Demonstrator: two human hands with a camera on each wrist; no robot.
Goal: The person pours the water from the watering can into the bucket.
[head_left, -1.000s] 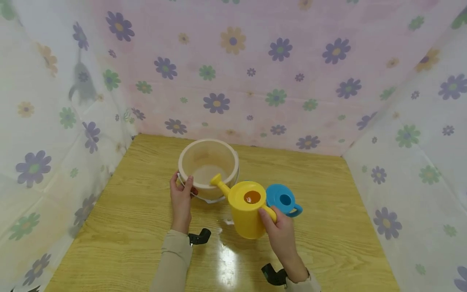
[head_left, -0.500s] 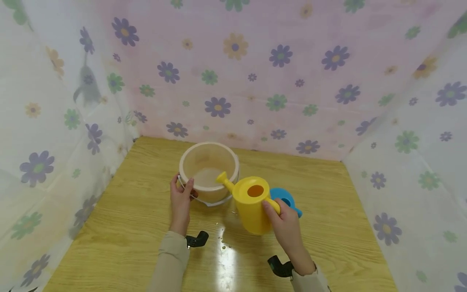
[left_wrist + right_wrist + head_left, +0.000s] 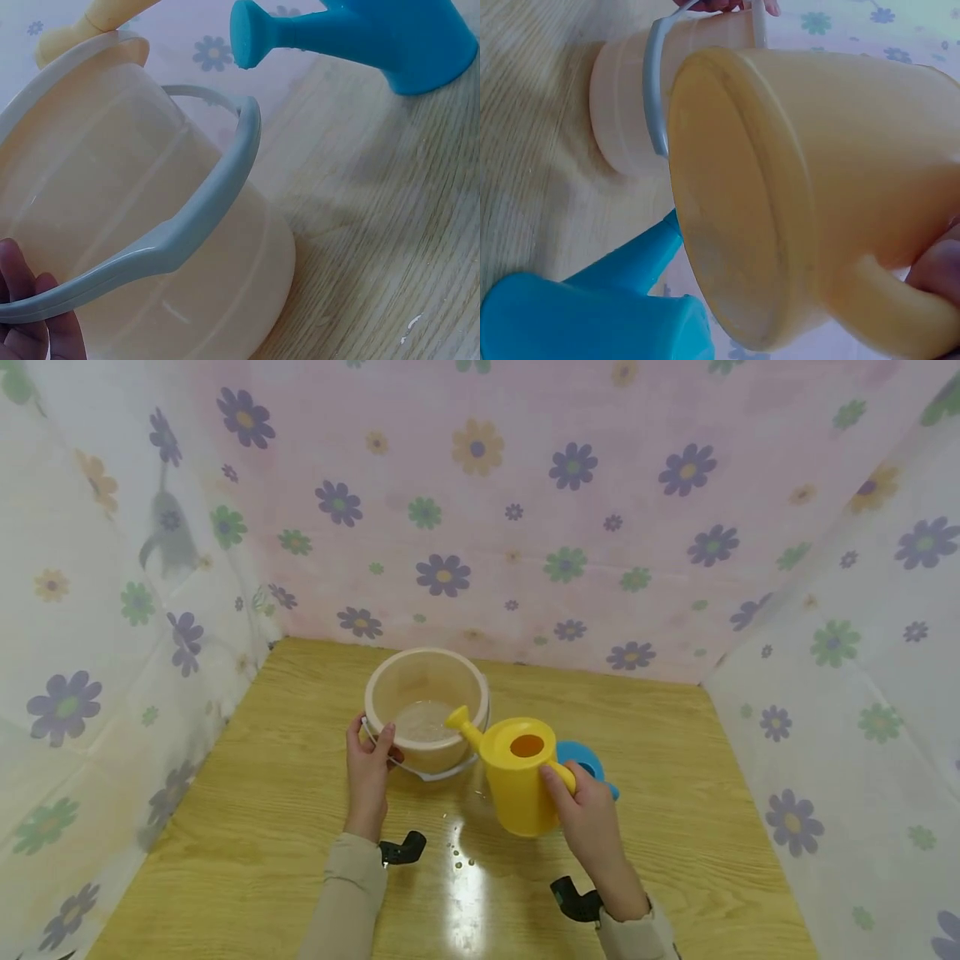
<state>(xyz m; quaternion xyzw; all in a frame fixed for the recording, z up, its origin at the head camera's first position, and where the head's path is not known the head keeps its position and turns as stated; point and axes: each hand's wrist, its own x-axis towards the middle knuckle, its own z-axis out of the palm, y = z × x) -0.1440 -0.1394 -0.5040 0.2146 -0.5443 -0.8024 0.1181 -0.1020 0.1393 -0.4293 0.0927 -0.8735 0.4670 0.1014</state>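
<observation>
A cream bucket (image 3: 427, 744) stands upright on the table with rippled water (image 3: 423, 720) in its bottom. My left hand (image 3: 367, 777) grips its left front side, thumb at the rim and fingers by the pale bail handle (image 3: 217, 195), which hangs down in front. My right hand (image 3: 588, 818) holds a yellow watering can (image 3: 521, 802) by its handle, raised off the table, its spout (image 3: 465, 722) over the bucket's right rim. Behind it, partly hidden, a blue watering can (image 3: 579, 755) stands on the table; the left wrist view shows its spout (image 3: 315, 34) pointing towards the bucket.
Small drops (image 3: 459, 856) lie on the wooden table (image 3: 262, 827) in front of the bucket. Flower-printed sheets (image 3: 510, 535) enclose the table at the back and both sides. A black camera mount (image 3: 403, 849) sits at my left wrist and another mount (image 3: 576, 900) at my right.
The yellow watering can has moved slightly right and up, covering more of the blue one and uncovering drops on the table. The water in the bucket now shows ripples. My left hand keeps its hold.
</observation>
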